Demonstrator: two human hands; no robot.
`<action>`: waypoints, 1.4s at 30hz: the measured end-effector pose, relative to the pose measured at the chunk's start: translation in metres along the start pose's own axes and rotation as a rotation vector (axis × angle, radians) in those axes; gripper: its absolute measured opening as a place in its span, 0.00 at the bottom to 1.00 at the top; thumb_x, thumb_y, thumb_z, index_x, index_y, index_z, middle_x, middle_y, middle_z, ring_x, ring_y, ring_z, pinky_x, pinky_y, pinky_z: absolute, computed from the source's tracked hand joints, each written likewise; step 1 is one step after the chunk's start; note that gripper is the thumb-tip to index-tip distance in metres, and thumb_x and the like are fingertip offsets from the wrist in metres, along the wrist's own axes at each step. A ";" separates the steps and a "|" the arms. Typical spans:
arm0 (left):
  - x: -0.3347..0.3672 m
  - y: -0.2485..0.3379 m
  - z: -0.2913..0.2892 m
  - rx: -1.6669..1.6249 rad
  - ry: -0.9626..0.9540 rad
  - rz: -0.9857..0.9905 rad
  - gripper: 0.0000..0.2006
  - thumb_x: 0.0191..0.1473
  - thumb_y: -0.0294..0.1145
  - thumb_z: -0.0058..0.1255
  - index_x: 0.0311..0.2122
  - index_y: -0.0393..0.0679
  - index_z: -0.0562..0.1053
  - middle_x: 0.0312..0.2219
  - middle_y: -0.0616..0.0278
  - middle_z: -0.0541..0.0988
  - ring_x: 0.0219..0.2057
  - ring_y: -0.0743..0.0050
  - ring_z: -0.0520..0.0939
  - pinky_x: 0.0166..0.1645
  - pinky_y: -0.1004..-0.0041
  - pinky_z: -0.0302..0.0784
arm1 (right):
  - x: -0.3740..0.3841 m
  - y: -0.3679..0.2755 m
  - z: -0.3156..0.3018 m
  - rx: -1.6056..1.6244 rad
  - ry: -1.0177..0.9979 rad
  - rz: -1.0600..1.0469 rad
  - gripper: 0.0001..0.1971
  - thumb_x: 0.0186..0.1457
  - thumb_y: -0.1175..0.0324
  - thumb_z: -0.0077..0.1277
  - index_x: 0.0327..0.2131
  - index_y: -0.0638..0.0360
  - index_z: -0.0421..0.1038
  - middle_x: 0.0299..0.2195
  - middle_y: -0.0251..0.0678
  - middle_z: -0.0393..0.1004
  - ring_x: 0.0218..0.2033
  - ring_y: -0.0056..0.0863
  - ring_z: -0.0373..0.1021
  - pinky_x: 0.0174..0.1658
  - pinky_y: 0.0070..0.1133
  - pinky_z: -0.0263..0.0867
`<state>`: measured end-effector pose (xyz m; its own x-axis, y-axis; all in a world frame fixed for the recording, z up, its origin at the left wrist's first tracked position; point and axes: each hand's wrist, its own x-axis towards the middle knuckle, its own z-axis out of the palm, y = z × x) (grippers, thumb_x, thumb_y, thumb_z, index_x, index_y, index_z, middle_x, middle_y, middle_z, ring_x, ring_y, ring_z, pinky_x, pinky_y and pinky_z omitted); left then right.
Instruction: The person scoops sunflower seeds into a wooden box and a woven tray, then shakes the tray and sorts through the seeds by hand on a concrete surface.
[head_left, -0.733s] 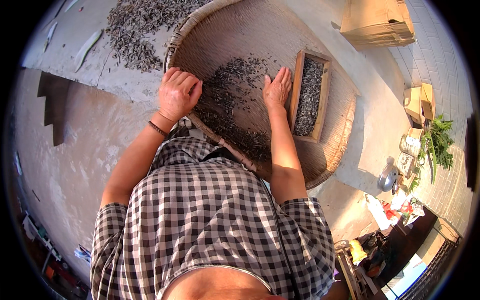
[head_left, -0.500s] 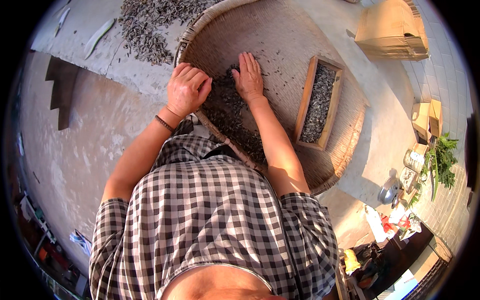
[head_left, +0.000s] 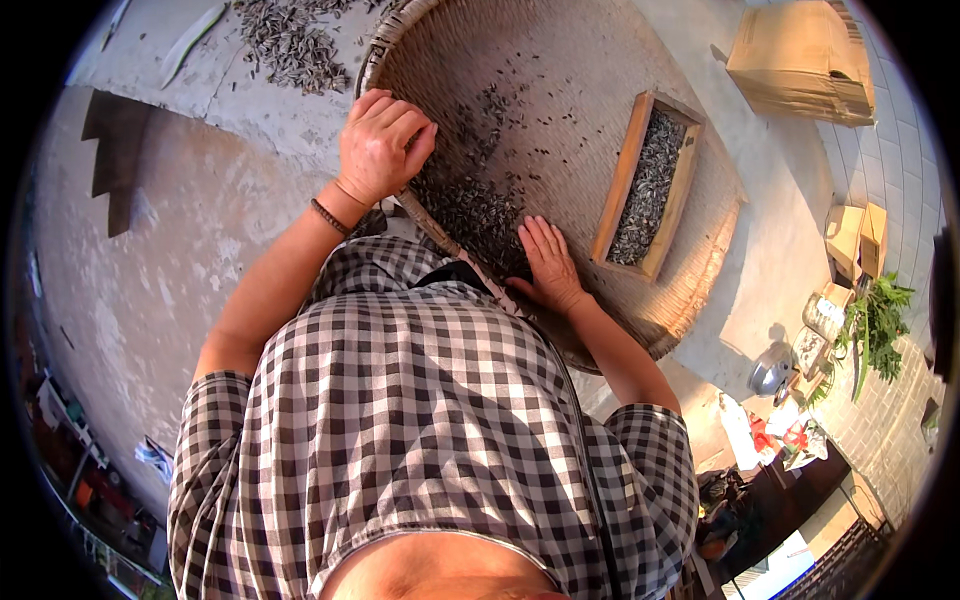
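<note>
A large woven winnowing basket point(head_left: 590, 60) rests against my front. My left hand point(head_left: 385, 145) is closed round its left rim. A heap of dark striped seeds, seemingly sunflower seeds point(head_left: 475, 215), lies at the basket's near side, with a thin scatter beyond it. My right hand point(head_left: 550, 265) is open, palm down and fingers stretched, at the right edge of this heap. To the right of that hand, inside the basket, is an oblong wooden box point(head_left: 614, 190) filled with similar seeds.
More seeds point(head_left: 290, 48) are spread on the concrete ledge at the far left, beside a pale dry strip point(head_left: 190, 45). A cardboard box point(head_left: 795, 65) stands far right. Further right are smaller cartons point(head_left: 850, 240), green leafy stems point(head_left: 882, 325) and a metal pot point(head_left: 770, 375).
My right hand has drawn back toward me and to the right across the basket. The seeds now lie more scattered in its middle. My left hand keeps its hold on the rim.
</note>
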<state>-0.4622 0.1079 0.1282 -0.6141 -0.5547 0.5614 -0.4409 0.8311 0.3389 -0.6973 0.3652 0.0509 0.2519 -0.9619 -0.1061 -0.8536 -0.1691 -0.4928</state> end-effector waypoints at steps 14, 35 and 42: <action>0.002 0.002 0.001 0.067 0.040 0.006 0.05 0.43 0.29 0.57 0.21 0.46 0.72 0.21 0.66 0.75 0.27 0.65 0.77 0.47 0.67 0.71 | 0.174 -0.050 0.046 0.258 0.412 -0.257 0.25 0.42 0.67 0.59 0.47 0.53 0.68 0.49 0.42 0.64 0.52 0.45 0.60 0.55 0.37 0.58; -0.001 -0.001 0.006 0.048 0.026 -0.028 0.05 0.43 0.28 0.58 0.22 0.46 0.72 0.23 0.66 0.76 0.28 0.64 0.77 0.46 0.66 0.70 | 0.155 -0.057 0.062 1.045 0.119 0.395 0.11 0.53 0.64 0.53 0.35 0.60 0.77 0.32 0.38 0.78 0.31 0.27 0.73 0.37 0.21 0.67; 0.003 0.002 0.001 0.039 -0.016 -0.007 0.05 0.44 0.26 0.57 0.23 0.45 0.71 0.23 0.67 0.76 0.28 0.66 0.77 0.49 0.65 0.70 | 0.138 -0.033 0.057 2.129 -0.122 0.709 0.11 0.56 0.61 0.49 0.33 0.59 0.73 0.27 0.34 0.73 0.25 0.22 0.68 0.24 0.21 0.67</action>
<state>-0.4657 0.1083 0.1296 -0.6208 -0.5617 0.5469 -0.4703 0.8250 0.3134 -0.6089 0.2504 0.0035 0.3122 -0.7157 -0.6247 0.7716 0.5747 -0.2727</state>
